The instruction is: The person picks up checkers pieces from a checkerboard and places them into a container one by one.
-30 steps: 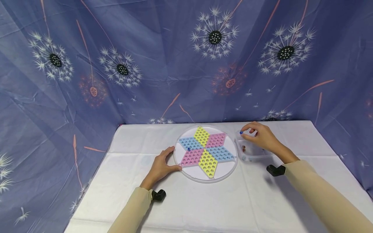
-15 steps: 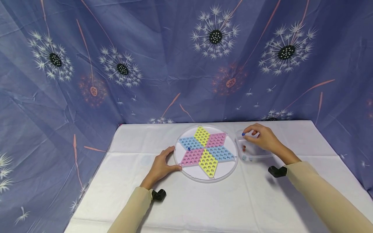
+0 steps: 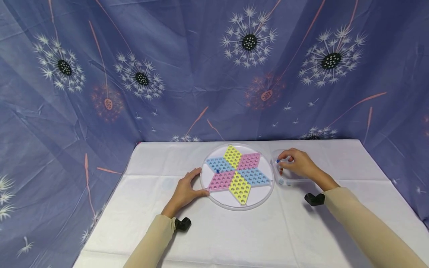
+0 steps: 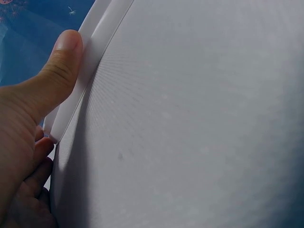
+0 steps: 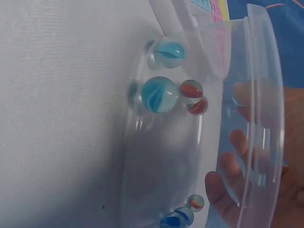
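A round game board with a pink, blue and yellow star lies mid-table, and one dark blue marble sits in its left blue section. My left hand cups the board's left rim, thumb lying along the white rim. To the right of the board, my right hand reaches into a clear plastic container and pinches a blue marble at its fingertips. Light blue marbles and red marbles lie on the container floor, with my fingers showing through the clear wall.
A white cloth covers the table. A blue dandelion-print drape hangs close behind and down both sides. Black wrist mounts show at the left sleeve and right sleeve.
My right hand has sunk from above the container's far rim down into it, still pinching the blue marble. The left hand and the board have stayed put.
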`<state>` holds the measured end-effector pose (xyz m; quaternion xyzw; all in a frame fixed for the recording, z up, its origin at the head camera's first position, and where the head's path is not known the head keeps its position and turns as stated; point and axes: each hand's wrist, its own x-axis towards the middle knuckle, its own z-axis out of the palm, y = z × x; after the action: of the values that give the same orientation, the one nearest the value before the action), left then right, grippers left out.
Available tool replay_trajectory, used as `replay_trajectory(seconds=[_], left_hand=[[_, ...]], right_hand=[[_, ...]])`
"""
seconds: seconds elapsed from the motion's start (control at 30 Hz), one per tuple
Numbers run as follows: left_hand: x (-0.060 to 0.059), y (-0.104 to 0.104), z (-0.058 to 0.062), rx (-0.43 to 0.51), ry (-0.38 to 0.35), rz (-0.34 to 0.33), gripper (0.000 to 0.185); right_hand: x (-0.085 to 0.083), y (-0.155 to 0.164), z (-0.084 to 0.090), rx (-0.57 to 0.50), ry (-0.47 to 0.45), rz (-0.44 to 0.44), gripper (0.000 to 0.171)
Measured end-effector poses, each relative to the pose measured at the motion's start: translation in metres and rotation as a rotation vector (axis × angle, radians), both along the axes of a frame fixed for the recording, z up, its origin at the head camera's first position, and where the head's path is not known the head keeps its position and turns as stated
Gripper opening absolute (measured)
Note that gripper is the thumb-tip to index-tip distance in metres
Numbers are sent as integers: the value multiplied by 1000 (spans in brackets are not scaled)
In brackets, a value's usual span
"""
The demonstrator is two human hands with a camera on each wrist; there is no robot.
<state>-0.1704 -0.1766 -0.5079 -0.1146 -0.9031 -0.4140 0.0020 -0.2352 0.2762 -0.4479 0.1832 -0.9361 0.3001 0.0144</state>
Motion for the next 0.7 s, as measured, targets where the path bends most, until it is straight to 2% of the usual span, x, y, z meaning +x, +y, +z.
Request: replay_trajectory(seconds=[0.7], left_hand=[[-1, -1, -2, -14, -14, 8, 103]], right_hand=[[2, 0, -4, 15, 19, 12, 14]])
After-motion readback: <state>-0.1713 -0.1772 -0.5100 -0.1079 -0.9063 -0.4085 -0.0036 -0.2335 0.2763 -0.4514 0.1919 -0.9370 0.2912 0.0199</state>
